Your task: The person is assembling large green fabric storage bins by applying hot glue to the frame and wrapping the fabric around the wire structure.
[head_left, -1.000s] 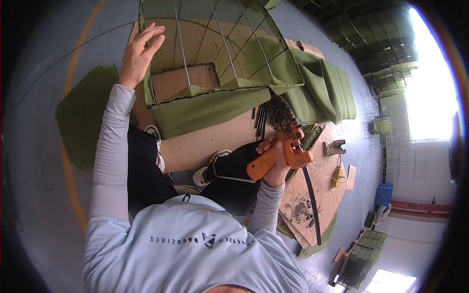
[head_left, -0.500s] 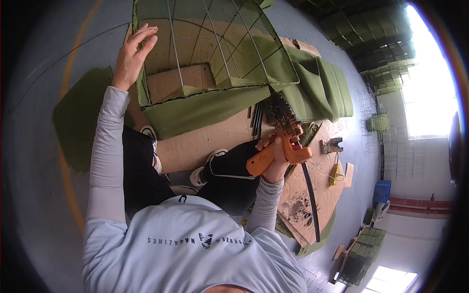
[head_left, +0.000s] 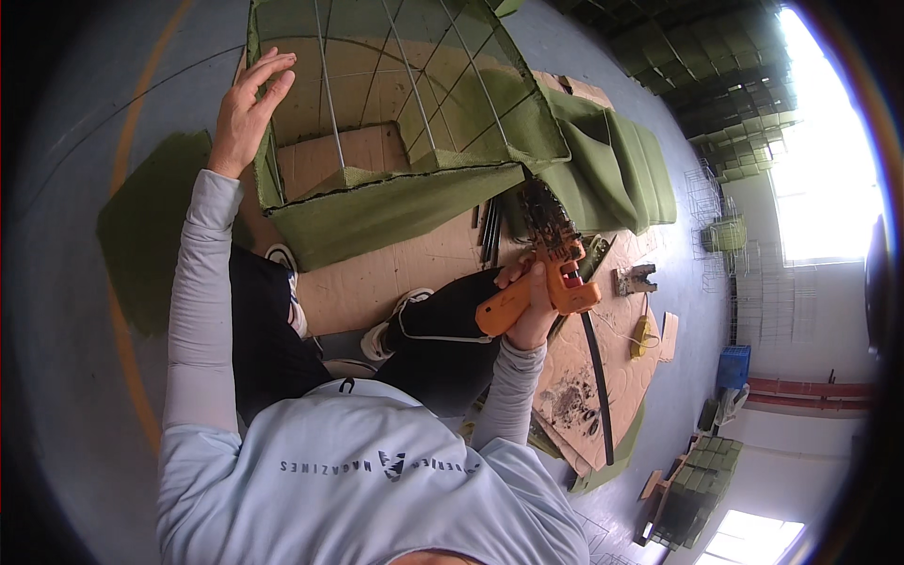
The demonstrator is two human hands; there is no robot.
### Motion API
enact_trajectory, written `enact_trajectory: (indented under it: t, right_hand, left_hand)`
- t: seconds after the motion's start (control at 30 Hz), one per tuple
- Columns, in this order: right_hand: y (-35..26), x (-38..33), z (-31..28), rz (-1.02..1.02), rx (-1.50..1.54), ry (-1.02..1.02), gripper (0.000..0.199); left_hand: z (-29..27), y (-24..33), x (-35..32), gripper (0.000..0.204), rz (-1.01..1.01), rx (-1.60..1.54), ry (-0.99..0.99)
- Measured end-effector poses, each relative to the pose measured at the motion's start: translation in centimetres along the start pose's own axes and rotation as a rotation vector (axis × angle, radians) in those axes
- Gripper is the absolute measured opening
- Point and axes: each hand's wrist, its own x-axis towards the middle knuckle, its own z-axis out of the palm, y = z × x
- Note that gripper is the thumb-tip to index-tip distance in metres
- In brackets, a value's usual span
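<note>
A box of green felt-like fabric (head_left: 395, 212) with a metal wire grid (head_left: 414, 85) across its open side stands in front of me. My left hand (head_left: 247, 111) is at the box's left edge, fingers stretched out and thumb apart, holding nothing. My right hand (head_left: 535, 311) is wrapped round the handle of an orange glue gun (head_left: 570, 294). Dark residue crusts the gun's front, and its tip points at the box's near right corner. Out of the gun's back hangs a long black glue stick (head_left: 600, 395).
Cardboard (head_left: 367, 282) lies under the box, and several black sticks (head_left: 491, 231) rest on it. Folded green fabric (head_left: 617, 169) is on the right. Beyond a stained cardboard sheet (head_left: 574, 400) stands a blue crate (head_left: 734, 367). A green fabric piece (head_left: 155, 235) lies left on the floor.
The box and my left hand have shifted slightly left. The glue gun stays in my right hand, its tip still near the box's corner.
</note>
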Motion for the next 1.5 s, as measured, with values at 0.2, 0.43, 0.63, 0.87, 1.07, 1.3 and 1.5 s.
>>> enact_trajectory:
  t: [0.2,0.43,0.63,0.87,1.07,1.3,1.5]
  right_hand:
    - [-0.3,0.2,0.5,0.011,0.076,0.014,0.018]
    - [0.0,0.8,-0.4,-0.015,0.001,0.036,0.023]
    - [0.5,1.1,-1.3,-0.006,0.018,0.033,0.022]
    - [0.0,1.4,-0.9,-0.028,-0.014,0.040,0.021]
    - [0.1,1.9,-1.4,-0.041,-0.015,0.068,0.019]
    - [-0.2,2.3,-1.6,-0.054,-0.040,0.082,0.017]
    - [0.1,2.8,-2.1,-0.071,-0.051,0.095,0.016]
  left_hand:
    - [-0.2,-0.1,-0.1,0.040,-0.005,0.000,-0.005]
    - [-0.2,0.0,0.0,0.041,-0.004,0.005,-0.015]
    - [-0.2,0.1,0.0,0.041,-0.014,0.009,-0.018]
    - [-0.1,-0.3,0.0,0.041,-0.016,-0.012,-0.018]
    - [-0.2,-0.2,0.0,0.041,-0.014,-0.001,-0.023]
    - [-0.1,-0.2,0.0,0.040,-0.022,0.008,-0.023]
    - [-0.2,-0.4,0.0,0.040,-0.017,-0.018,-0.026]
